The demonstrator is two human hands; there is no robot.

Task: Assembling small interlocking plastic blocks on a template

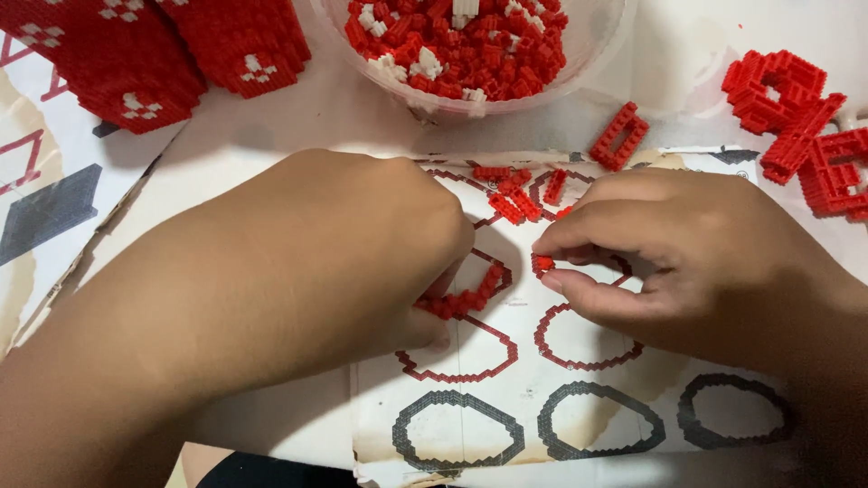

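Observation:
My left hand point(344, 253) rests on a printed instruction sheet point(506, 407) and grips one end of a curved strip of tiny red bricks point(470, 296) that lies on a red ring outline. My right hand point(669, 262) pinches a single small red brick point(542, 263) between thumb and forefinger, just right of the strip. A few loose red bricks point(514, 201) lie on the sheet above the two hands.
A clear bowl point(597, 36) of red and white bricks stands at the top centre. Built red blocks with white marks point(136, 54) sit at the top left. More red assemblies point(796, 126) lie at the right, and a small red frame point(619, 136) lies below the bowl.

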